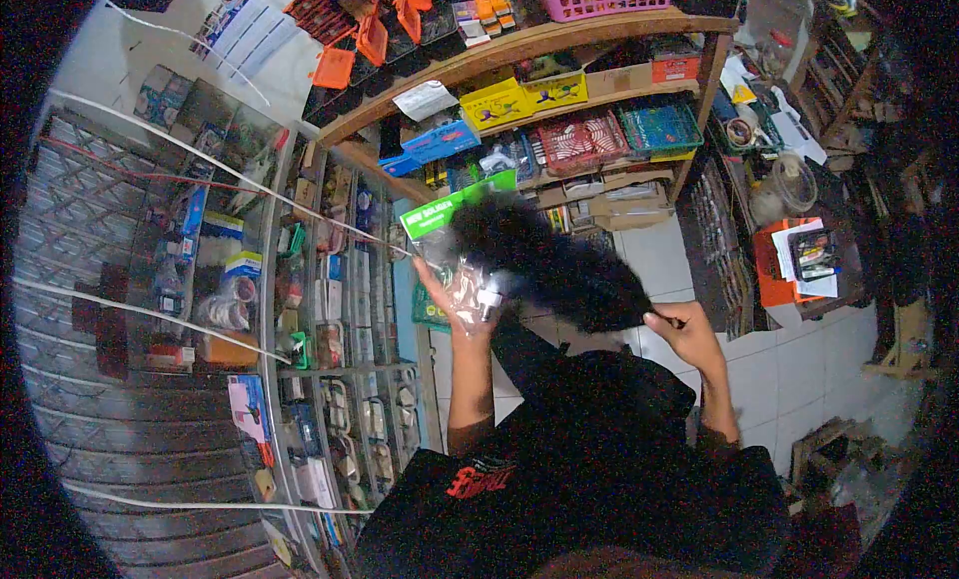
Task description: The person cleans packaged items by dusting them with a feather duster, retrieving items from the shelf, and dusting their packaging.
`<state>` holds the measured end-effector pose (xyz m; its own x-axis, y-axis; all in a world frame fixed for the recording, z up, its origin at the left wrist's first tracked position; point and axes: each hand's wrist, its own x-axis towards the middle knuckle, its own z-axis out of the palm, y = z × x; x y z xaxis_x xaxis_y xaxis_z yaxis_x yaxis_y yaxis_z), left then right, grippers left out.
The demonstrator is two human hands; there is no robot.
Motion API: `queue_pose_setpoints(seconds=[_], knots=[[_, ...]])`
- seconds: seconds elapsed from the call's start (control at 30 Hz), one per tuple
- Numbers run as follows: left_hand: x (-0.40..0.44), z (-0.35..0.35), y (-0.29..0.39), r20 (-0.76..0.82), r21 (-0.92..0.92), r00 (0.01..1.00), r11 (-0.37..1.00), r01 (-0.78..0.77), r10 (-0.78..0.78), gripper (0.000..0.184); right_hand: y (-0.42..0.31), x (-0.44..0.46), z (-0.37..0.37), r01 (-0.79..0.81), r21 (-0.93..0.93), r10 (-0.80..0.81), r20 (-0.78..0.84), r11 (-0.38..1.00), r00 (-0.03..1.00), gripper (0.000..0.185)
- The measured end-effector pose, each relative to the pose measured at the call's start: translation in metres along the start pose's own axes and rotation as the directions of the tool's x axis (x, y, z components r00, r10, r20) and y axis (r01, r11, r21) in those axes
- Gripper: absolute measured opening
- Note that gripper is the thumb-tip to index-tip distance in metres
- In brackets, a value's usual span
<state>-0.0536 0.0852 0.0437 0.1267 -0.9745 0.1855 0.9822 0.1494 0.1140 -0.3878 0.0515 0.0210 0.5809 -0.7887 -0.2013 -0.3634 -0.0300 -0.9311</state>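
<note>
My left hand [465,301] holds a clear plastic package [462,274] with a bright green header card [452,207]; small items inside are too blurred to name. In my right hand [687,331], thumb and fingers pinch the end of a black fluffy duster [549,254]. The duster slants up and left between my hands, its dark tip over the package and part of the green card.
Wooden shelves [599,84] with boxes and baskets stand ahead. A glass display case [350,279] is at left. An orange box [789,279] sits on the right. White cords [200,154] cross the left side.
</note>
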Motion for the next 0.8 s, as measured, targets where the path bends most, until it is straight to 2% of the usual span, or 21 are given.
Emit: queue_pose_setpoints(seconds=[0.07, 0.1, 0.17, 0.23, 0.3, 0.33, 0.37, 0.43, 0.47, 0.53, 0.57, 0.67, 0.77, 0.8], knots=[[-0.003, 0.0, 0.001, 0.246, -0.135, 0.961, 0.978, 0.162, -0.126, 0.082, 0.006, 0.001, -0.001, -0.012, -0.072, 0.013, 0.011, 0.997, 1.0, 0.028], [-0.003, 0.008, -0.004, -0.131, 0.124, 0.985, 0.988, -0.096, 0.112, 0.08, 0.003, 0.001, -0.003, -0.013, -0.063, 0.015, 0.031, 0.998, 0.999, 0.029], [0.004, -0.003, -0.001, 0.036, 0.103, 0.993, 0.988, -0.114, 0.111, 0.08, -0.007, 0.0, -0.009, -0.014, -0.043, 0.017, 0.069, 0.999, 0.997, 0.03], [-0.007, 0.009, -0.006, -0.086, 0.023, 0.994, 0.998, -0.065, 0.067, 0.079, -0.008, 0.002, 0.0, 0.054, 0.005, -0.054, 0.002, 0.999, 0.999, 0.029], [-0.006, 0.004, -0.006, 0.099, 0.034, 0.993, 0.998, 0.056, -0.059, 0.077, -0.005, 0.004, 0.003, 0.114, 0.042, -0.113, -0.016, 0.993, 0.993, 0.025], [-0.004, 0.003, -0.01, -0.135, 0.091, 0.987, 0.993, -0.079, 0.091, 0.074, -0.004, 0.005, 0.005, 0.139, 0.059, -0.139, -0.001, 0.989, 0.99, 0.022], [-0.002, 0.003, -0.013, -0.349, 0.178, 0.904, 0.964, -0.196, 0.248, 0.071, -0.002, 0.007, 0.007, 0.165, 0.077, -0.166, 0.014, 0.983, 0.986, 0.018], [-0.004, 0.003, -0.011, -0.104, 0.097, 0.986, 0.988, -0.122, 0.132, 0.065, 0.002, 0.009, 0.016, 0.146, 0.09, -0.14, -0.072, 0.985, 0.988, 0.018], [-0.007, 0.002, -0.01, 0.024, 0.064, 0.997, 0.995, -0.076, 0.075, 0.062, 0.002, 0.009, 0.02, 0.136, 0.096, -0.124, -0.115, 0.986, 0.986, 0.018], [-0.007, 0.014, -0.019, -0.119, 0.446, 0.96, 0.877, -0.176, 0.253, 0.056, -0.012, 0.009, 0.017, 0.153, 0.078, -0.154, 0.011, 0.985, 0.988, 0.016], [-0.008, 0.02, -0.023, -0.189, 0.617, 0.922, 0.771, -0.156, 0.338, 0.053, -0.016, 0.009, 0.015, 0.163, 0.069, -0.167, 0.074, 0.984, 0.983, 0.015], [-0.02, -0.002, -0.013, -0.042, 0.63, 0.973, 0.762, -0.152, 0.228, 0.042, -0.001, 0.014, 0.03, 0.19, 0.123, -0.181, -0.085, 0.974, 0.98, 0.013], [-0.021, -0.026, -0.001, -0.042, 0.599, 0.963, 0.778, -0.19, 0.268, 0.039, -0.01, 0.014, 0.025, 0.218, 0.107, -0.228, 0.096, 0.97, 0.969, 0.012], [-0.028, -0.055, 0.009, 0.017, 0.999, 0.966, 0.021, -0.023, 0.259, 0.039, -0.011, 0.014, 0.02, 0.202, 0.073, -0.211, 0.149, 0.977, 0.966, 0.011]])
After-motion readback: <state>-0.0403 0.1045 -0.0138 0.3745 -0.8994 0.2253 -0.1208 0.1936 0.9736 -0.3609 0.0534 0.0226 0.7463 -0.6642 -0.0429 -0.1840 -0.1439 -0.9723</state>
